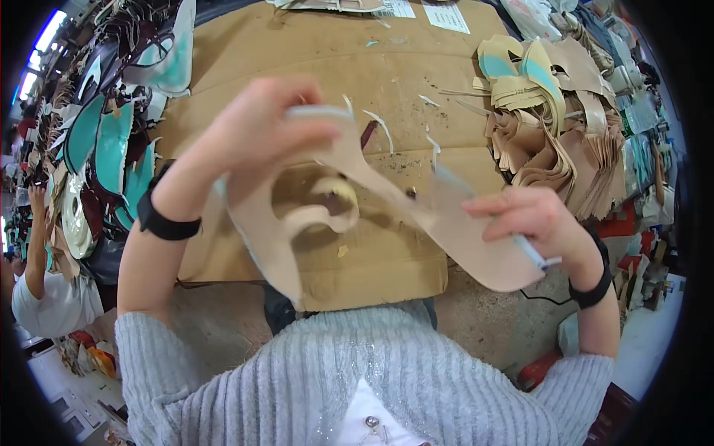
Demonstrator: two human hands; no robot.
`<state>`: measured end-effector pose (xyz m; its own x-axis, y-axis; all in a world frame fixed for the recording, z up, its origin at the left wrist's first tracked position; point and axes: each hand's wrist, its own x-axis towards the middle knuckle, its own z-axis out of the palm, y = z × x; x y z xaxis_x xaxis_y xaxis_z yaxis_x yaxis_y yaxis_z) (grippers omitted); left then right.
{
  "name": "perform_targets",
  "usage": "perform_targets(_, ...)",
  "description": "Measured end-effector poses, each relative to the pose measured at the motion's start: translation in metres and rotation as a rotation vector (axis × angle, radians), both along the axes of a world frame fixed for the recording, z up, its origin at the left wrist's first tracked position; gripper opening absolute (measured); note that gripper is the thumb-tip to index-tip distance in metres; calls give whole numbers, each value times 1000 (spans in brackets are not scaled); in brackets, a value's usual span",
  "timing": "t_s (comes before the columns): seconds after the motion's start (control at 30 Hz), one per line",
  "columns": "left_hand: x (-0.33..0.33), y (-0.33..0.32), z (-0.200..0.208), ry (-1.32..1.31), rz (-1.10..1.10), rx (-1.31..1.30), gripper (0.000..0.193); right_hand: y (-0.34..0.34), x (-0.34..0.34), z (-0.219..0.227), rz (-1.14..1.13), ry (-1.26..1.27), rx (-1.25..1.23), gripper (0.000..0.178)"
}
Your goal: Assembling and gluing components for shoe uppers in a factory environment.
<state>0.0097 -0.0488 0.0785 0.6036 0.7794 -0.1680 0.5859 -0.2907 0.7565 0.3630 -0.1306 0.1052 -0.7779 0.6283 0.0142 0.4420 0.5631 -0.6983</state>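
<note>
A beige shoe upper piece (483, 253) with a pale, whitish-blue edge is stretched between my hands above the cardboard. My left hand (271, 123), blurred by motion, has its fingers closed on the upper's far left part. A wide flap (264, 223) hangs below that hand, and a curled strap (327, 212) shows beside it; whether they all belong to one piece is hard to tell. My right hand (524, 219) pinches the right end near its edge, where a thin white strip (539, 256) sticks out. Each wrist wears a black band.
The cardboard sheet (401, 59) carries thin white trimmings (383, 130) and dark crumbs. Stacked beige upper pieces (554, 141) lie at the right. Turquoise-lined pieces (111, 145) are heaped at the left, where another person's arm (36, 238) shows. Paper labels (446, 16) lie at the far edge.
</note>
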Motion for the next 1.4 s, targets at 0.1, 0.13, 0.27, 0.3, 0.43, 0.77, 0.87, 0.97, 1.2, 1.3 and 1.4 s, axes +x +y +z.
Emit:
perform_targets(0.1,-19,4,23,69,298,173,26,42,-19,-2,37,94,-86,15)
perform_targets(0.13,-27,9,18,243,251,489,28,58,-27,-6,58,129,-126,13)
perform_targets(0.27,-11,-1,-23,122,-17,906,42,94,-39,-39,122,82,-185,12)
perform_targets(0.3,1,-15,-33,47,-108,878,47,96,-41,-44,167,47,-197,12)
perform_targets(0.43,24,-62,-57,142,-294,630,76,93,-36,-44,98,95,-294,9)
perform_targets(0.77,-25,15,-18,-177,331,180,31,83,-2,-36,-235,309,-814,19)
perform_targets(0.87,-64,33,-31,164,321,294,52,88,-5,-23,-456,391,-949,23)
perform_targets(0.97,-62,39,-38,266,270,286,54,98,-22,-19,-568,-196,-600,42)
perform_targets(1.2,-51,42,-30,281,356,78,51,101,-69,-48,-211,-573,-98,33)
perform_targets(1.3,-57,41,-40,149,344,123,47,103,-59,-58,-200,-458,-170,31)
perform_targets(1.4,-61,47,-32,166,325,90,39,101,-53,-57,-205,-325,-238,30)
